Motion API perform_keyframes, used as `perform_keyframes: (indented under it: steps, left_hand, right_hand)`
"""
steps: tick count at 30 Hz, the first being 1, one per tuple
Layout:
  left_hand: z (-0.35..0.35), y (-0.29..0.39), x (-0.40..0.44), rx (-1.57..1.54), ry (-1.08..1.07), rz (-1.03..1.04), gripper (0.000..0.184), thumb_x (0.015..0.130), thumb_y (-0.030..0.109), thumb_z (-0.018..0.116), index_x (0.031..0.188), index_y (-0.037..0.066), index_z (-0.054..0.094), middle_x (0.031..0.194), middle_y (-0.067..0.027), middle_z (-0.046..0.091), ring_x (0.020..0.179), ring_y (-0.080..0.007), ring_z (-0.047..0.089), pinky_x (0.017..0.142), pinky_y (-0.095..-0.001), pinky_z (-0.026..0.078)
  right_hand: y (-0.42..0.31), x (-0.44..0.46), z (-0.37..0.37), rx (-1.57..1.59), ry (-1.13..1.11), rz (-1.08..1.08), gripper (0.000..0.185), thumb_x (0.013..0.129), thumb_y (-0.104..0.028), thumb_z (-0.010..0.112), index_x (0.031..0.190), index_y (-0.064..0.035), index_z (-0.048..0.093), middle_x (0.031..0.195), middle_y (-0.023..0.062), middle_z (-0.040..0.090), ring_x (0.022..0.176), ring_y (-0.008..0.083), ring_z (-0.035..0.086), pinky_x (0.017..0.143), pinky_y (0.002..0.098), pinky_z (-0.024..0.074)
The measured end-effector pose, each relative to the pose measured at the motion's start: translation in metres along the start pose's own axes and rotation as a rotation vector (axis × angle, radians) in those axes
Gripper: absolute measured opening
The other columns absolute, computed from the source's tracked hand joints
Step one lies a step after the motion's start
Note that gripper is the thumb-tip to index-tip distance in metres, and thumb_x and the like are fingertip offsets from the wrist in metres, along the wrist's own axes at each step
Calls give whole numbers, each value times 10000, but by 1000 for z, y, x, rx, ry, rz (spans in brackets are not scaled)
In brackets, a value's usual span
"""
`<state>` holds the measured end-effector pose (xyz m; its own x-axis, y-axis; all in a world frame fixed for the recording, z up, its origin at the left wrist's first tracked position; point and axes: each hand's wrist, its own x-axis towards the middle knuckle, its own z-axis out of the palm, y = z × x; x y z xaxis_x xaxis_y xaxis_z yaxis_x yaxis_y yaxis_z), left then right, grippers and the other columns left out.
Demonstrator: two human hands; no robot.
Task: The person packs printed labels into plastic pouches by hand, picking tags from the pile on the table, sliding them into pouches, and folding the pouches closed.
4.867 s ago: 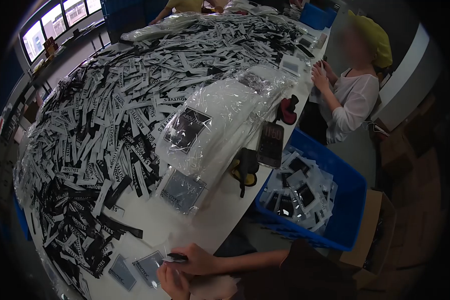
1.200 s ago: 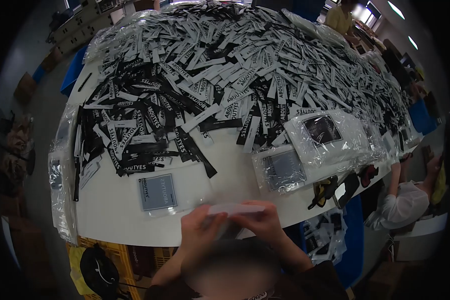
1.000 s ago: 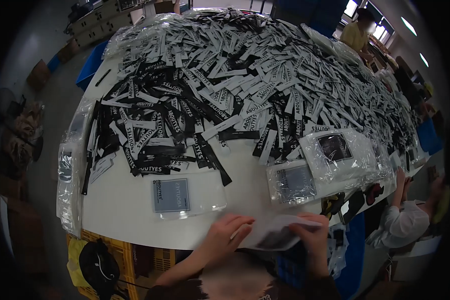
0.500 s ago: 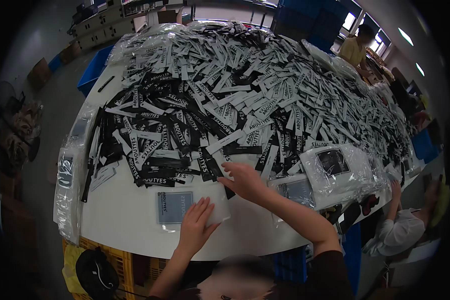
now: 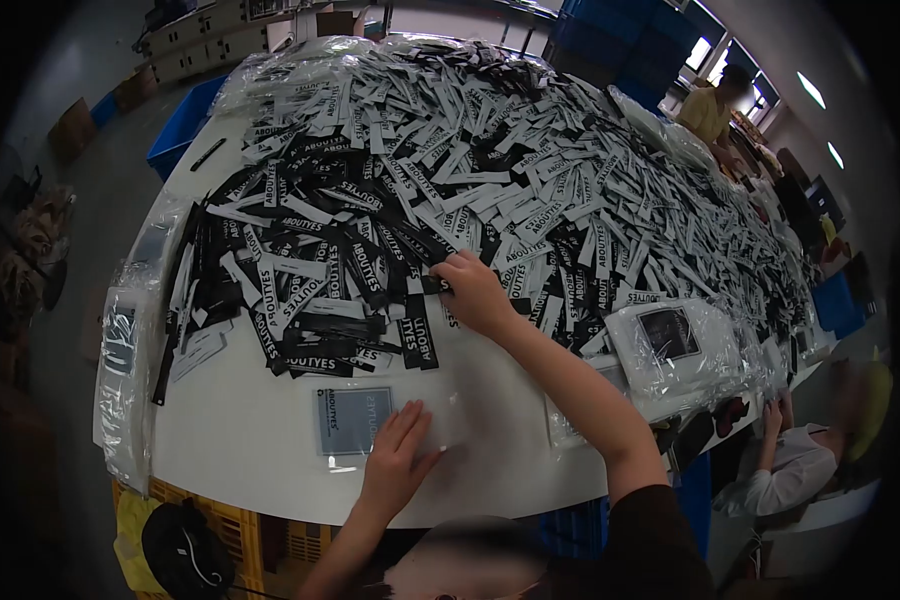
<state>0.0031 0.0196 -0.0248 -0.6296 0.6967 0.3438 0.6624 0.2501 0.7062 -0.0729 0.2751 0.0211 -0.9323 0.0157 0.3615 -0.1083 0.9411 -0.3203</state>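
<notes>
My left hand [image 5: 398, 462] lies with fingers outstretched on a clear plastic bag [image 5: 353, 420] that carries a blue-grey printed panel reading ABOUTYES. The bag rests flat near the table's front edge. Farther forward, my right hand [image 5: 475, 292] reaches into a big heap of narrow black and white ABOUTYES packets [image 5: 530, 180]. Its fingers are curled closed at the end of a black packet [image 5: 432, 284], and the hand covers part of it. Between my two hands, a black packet [image 5: 419, 335] lies at the near edge of the heap.
Stacked clear bags [image 5: 670, 350] sit at the right, and a row of bags [image 5: 122, 370] lines the table's left edge. A blue bin [image 5: 185, 125] stands at the far left. One co-worker [image 5: 710, 112] is at the back right, another [image 5: 795, 460] at the near right.
My right hand has moved forward into the heap and its fingers have closed. My left hand stays on the bag. Some packets at the heap's near edge have shifted.
</notes>
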Motion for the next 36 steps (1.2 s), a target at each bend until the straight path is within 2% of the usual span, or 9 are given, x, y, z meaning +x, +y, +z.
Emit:
perform_keyframes:
  steps: [3,8,13,16,20,23,25,32,36]
  left_hand:
    - [-5,2,1,-72,-18,-57,585,645,105,765,1179,26,539,1264,-140,510,1161,-309,494,984,-398,395]
    - [-17,-2,6,-194,-112,-86,573,651,137,774,1167,27,550,1245,-136,529,1162,-295,497,987,-377,395]
    - [-31,-2,8,-288,-210,-140,468,744,107,703,1179,28,548,1231,-135,546,1139,-267,526,960,-337,411]
    - [-23,7,-4,-437,-5,-310,370,811,28,580,1179,7,546,1200,-147,570,1085,-256,567,909,-317,432]
    - [-21,50,-16,-333,282,-170,379,803,-28,511,1181,-25,536,1165,-171,580,1060,-312,569,879,-342,446]
    - [-11,70,-24,-76,62,85,419,768,-39,536,1186,-12,536,1190,-167,553,1104,-335,530,886,-362,449]
    - [-1,65,-32,-141,-79,119,445,730,-20,598,1171,-9,543,1215,-165,526,1130,-349,498,894,-380,449]
    - [-28,60,-36,-387,-232,-420,303,770,87,650,1047,-12,575,972,-127,627,795,-231,634,707,-292,494]
    - [-22,62,-32,-684,-2,-578,170,787,70,601,932,-16,584,777,-127,632,651,-207,624,575,-269,461]
  right_hand:
    - [-16,3,-20,176,325,-98,182,712,-17,640,877,-25,563,808,105,530,867,302,500,680,376,460]
    - [-80,-80,-54,810,685,188,117,927,-108,509,894,3,523,709,53,583,594,86,504,565,225,412]
    - [-100,-199,2,795,438,511,150,915,-113,533,864,27,547,680,49,564,587,97,510,554,218,429]
    - [-115,-227,5,887,837,335,159,907,-116,547,816,13,565,637,33,552,545,96,497,525,226,423]
    - [-128,-241,14,885,532,671,203,927,-170,525,795,-16,528,611,16,510,512,77,431,464,235,338]
    - [-137,-236,3,1181,495,760,224,908,-163,557,744,-14,527,591,-1,499,513,75,409,472,228,325]
    - [-134,-203,-28,977,146,675,189,859,-119,593,738,22,555,592,65,535,532,121,479,506,270,393]
    - [-143,-188,-30,819,-106,241,135,681,-23,667,707,9,538,627,118,534,564,231,533,532,332,409]
    - [-137,-183,-25,1036,-234,441,212,626,-1,669,817,-18,579,715,111,576,689,290,581,610,349,453]
